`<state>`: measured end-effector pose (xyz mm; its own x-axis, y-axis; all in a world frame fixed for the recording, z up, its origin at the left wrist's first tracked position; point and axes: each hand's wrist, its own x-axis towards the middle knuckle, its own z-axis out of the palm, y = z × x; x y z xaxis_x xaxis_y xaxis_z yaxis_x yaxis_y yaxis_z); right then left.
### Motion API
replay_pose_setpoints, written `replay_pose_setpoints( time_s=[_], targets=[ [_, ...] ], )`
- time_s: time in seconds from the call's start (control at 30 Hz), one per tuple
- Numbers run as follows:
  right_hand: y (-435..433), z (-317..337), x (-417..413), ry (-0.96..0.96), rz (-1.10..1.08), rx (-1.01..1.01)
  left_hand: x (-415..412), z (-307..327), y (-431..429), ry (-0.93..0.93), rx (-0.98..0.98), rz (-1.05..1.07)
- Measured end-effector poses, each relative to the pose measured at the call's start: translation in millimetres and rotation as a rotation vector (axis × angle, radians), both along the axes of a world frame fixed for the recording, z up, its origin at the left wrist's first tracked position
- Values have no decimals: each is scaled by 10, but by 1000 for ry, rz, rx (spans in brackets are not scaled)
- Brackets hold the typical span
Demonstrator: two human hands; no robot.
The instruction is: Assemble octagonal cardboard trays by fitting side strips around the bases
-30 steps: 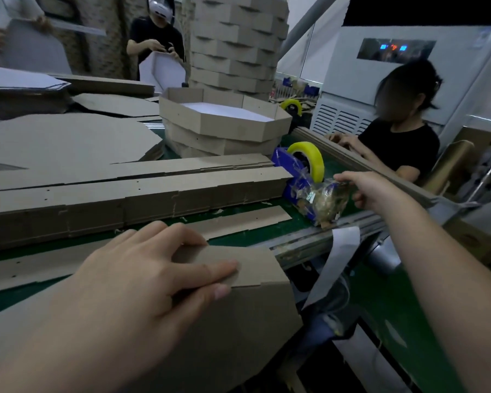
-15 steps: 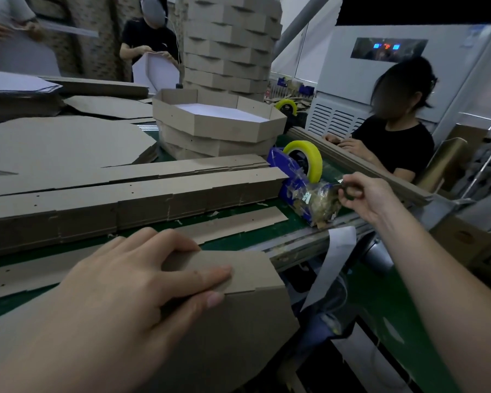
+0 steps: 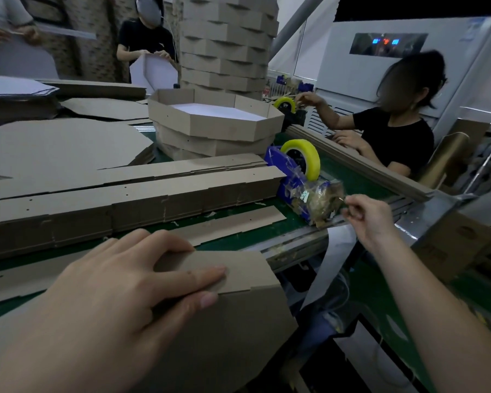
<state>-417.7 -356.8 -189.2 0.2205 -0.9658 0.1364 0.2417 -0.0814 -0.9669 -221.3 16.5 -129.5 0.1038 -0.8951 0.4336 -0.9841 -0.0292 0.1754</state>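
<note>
Right at the near edge of the green table (image 3: 352, 177) lies the cardboard base (image 3: 238, 338), overhanging the edge, with a side strip (image 3: 244, 269) folded along its top. The left hand (image 3: 119, 296) rests flat across both, fingers nearly straight and slightly spread, pressing the strip down against the base. Just beyond it a loose strip (image 3: 238, 222) lies flat on the green surface, and behind that run long stacks of side strips (image 3: 153, 205). To the right, the right hand (image 3: 369, 217) pinches the tape end (image 3: 341, 198) between thumb and forefinger at the front of the blue tape dispenser (image 3: 284, 177), which carries a yellow tape roll (image 3: 309, 157). Farther back stand finished octagonal trays (image 3: 216, 123) nested in a short pile, with a tall tray tower (image 3: 227, 43) behind them and flat bases (image 3: 54, 148) piled to the left. A seated person in a black shirt (image 3: 394, 137) reaches toward a second yellow roll (image 3: 284, 104).
</note>
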Motion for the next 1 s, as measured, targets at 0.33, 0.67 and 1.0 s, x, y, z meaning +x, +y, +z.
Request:
replay_pose_setpoints(
  time_s=[0.33, 0.67, 1.0],
  targets=[
    [649, 263, -161, 625, -259, -452, -21, -18, 0, -26, -16, -8],
    [2810, 329, 231, -4, 426, 102, -44, 49, 19, -86, 13, 5],
    [3138, 183, 582, -233, 184, 418, -57, 29, 77, -71, -11, -14]
  ],
)
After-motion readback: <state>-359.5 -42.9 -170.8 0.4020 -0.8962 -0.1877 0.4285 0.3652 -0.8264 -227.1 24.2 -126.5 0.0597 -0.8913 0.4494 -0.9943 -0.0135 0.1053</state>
